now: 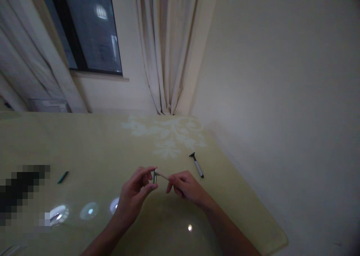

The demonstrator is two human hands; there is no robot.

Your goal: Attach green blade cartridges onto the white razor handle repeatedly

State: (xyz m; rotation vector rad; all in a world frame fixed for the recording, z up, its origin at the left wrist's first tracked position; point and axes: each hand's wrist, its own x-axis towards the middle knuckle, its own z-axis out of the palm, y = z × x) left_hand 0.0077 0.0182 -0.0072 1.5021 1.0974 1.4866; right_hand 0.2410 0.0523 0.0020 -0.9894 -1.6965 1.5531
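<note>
Between thumb and forefinger, my left hand [133, 190] pinches a small, narrow green piece [154, 176] by its two ends, holding it upright above the table. My right hand [185, 186] grips a thin pale stick [163, 175], which looks like a cotton swab. Its whitish far tip is at the green piece, seemingly touching it. A razor [197, 166] with a grey handle and black head lies on the table beyond my right hand. Farther left lies a small dark green bar [63, 177], apart from both hands.
The glossy yellowish table [98, 147] has a pale leaf pattern and several light reflections. Its right edge runs along a plain wall [281, 98]. A blurred-out dark patch [22, 190] covers the left side. Curtains [168, 42] and a window [90, 27] stand behind.
</note>
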